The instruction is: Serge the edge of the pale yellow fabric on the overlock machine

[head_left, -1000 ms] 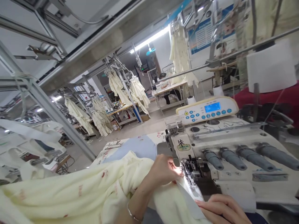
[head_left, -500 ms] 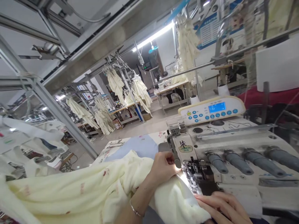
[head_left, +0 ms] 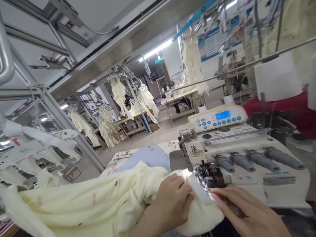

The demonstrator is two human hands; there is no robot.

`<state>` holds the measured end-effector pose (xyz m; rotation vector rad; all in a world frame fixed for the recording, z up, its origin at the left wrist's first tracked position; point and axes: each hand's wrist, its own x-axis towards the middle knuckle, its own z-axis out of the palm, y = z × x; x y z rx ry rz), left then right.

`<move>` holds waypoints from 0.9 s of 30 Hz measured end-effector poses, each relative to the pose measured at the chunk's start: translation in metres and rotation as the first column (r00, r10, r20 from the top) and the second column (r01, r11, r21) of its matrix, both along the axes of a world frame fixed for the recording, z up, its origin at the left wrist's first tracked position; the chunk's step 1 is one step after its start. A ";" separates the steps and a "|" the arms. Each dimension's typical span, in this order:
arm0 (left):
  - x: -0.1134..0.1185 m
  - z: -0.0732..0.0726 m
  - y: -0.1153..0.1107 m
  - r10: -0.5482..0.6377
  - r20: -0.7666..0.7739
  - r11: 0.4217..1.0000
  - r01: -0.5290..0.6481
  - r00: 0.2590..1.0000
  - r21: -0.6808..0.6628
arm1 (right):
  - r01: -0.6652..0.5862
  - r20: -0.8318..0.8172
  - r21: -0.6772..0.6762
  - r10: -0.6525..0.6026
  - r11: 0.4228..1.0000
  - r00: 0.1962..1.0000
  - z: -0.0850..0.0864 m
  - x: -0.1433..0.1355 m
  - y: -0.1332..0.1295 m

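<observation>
On the front of the overlock sewing machine point(head_left: 237, 158) we see a small oval label point(head_left: 197, 153) below a dark mark that looks like a character; the letters on the label are too small for us to read. On top of the machine sits a cream control panel point(head_left: 217, 118) with blue buttons and a lit blue screen; its digits are not clear to us. Behind it stands a large white thread cone point(head_left: 277, 77).

We see no container close to the hands.

The pale yellow garment point(head_left: 98, 204), with small red prints, lies on the work table point(head_left: 148, 154). Its long axis runs from the lower left of the view up to the presser foot point(head_left: 206, 174), where its edge ends.

Our left hand point(head_left: 172, 202) presses down on the garment just before the foot, with fingers curled and gathering the cloth. Our right hand point(head_left: 247, 214) lies flat at the cloth edge beside the foot, fingers stretched and close together.

Far behind, similar cream garments point(head_left: 148, 98) hang from overhead rails.
</observation>
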<state>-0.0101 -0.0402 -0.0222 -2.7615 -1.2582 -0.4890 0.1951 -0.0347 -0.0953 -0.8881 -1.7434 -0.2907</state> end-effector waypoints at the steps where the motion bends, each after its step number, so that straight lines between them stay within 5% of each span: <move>1: -0.001 0.002 -0.002 -0.032 0.021 0.999 0.033 0.999 -0.012 | 0.015 0.051 0.041 -0.018 0.999 0.999 0.004 -0.001 0.000; 7: -0.009 0.000 -0.006 -0.071 0.227 0.987 0.102 0.971 -0.126 | 0.068 0.235 0.082 -0.085 0.994 0.968 0.019 -0.013 0.002; 13: -0.013 -0.015 -0.002 -0.088 0.407 0.978 0.157 0.909 -0.137 | -0.103 0.377 0.005 0.094 0.995 0.922 0.027 -0.008 0.012; 20: 0.001 -0.017 0.006 -0.083 0.285 0.990 0.113 0.955 -0.089 | -0.238 0.218 -0.162 0.270 0.958 0.938 0.022 0.006 0.010; 27: 0.011 -0.033 0.024 -0.069 0.320 0.994 0.092 0.945 -0.056 | -0.371 0.088 -0.295 0.412 0.880 0.907 0.025 0.008 -0.009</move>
